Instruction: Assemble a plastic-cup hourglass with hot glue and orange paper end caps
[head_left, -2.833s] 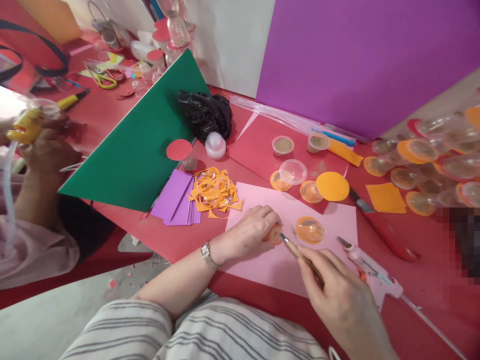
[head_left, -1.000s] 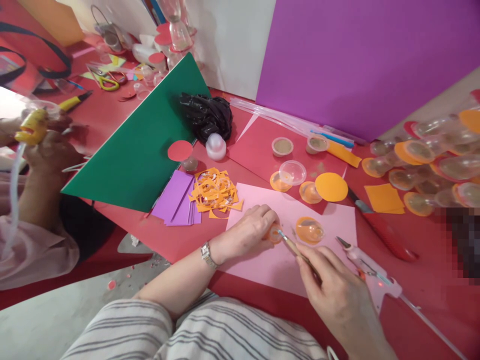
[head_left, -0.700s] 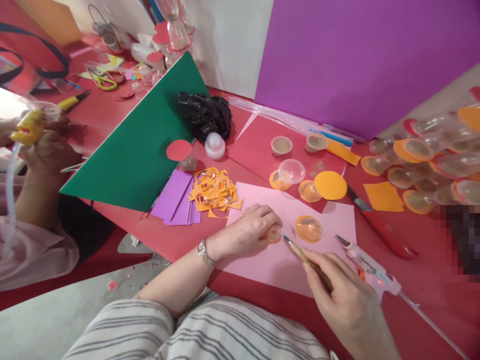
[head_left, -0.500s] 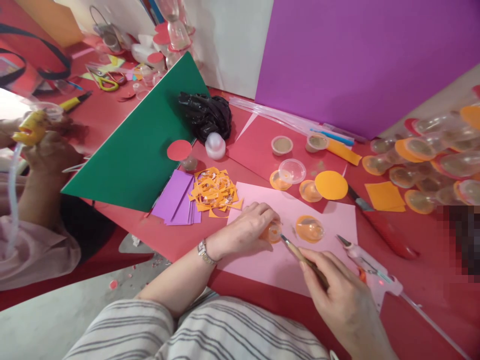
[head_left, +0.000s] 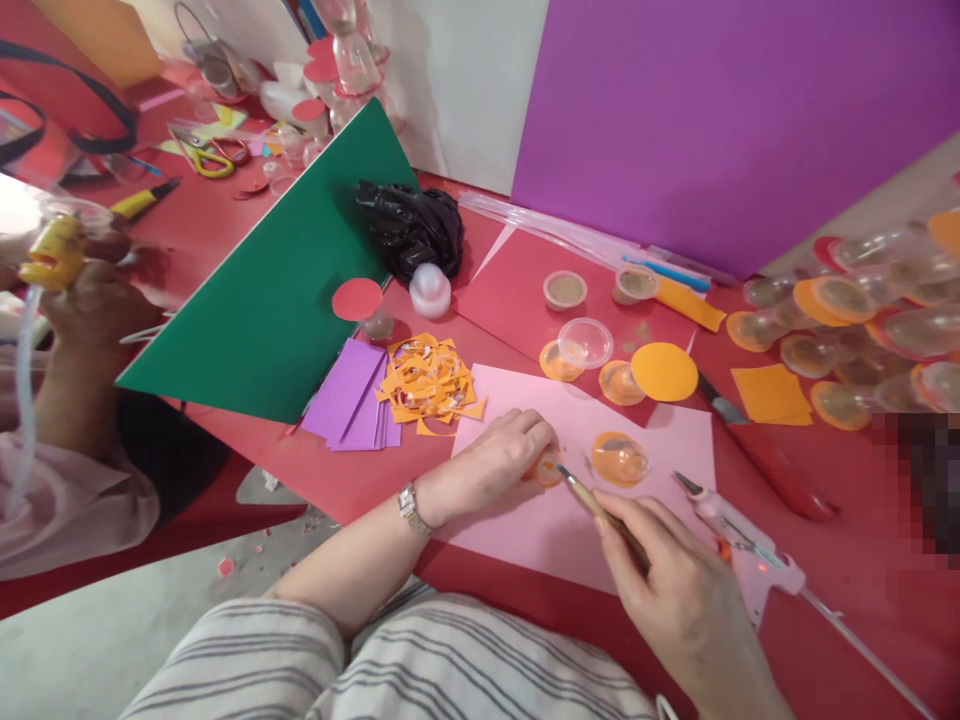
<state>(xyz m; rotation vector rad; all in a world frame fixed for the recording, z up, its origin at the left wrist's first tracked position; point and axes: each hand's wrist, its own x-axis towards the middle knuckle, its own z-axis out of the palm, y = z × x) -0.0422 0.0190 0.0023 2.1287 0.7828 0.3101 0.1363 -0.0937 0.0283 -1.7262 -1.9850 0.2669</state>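
On a pink sheet (head_left: 502, 530), my left hand (head_left: 504, 455) curls its fingers round a small clear plastic cup with orange paper (head_left: 547, 467). The fingers partly hide it. My right hand (head_left: 667, 560) grips a craft knife (head_left: 600, 507) with a wooden handle, its metal tip at the cup's middle. Just to the right lies another clear cup on an orange disc (head_left: 620, 459). A pink hot glue gun (head_left: 739, 530), its red light lit, rests beside my right hand.
Orange paper scraps (head_left: 427, 378) and purple cards (head_left: 349, 400) lie left of the pink sheet. A green board (head_left: 277, 310) slants between me and another person's hands (head_left: 90, 300). Bottle-like clear plastic pieces (head_left: 847, 320) are stacked at right, near a red-handled cutter (head_left: 780, 470).
The knife tip has shifted slightly to the left and up over the cup. My left hand has hardly moved and stays on the cup.
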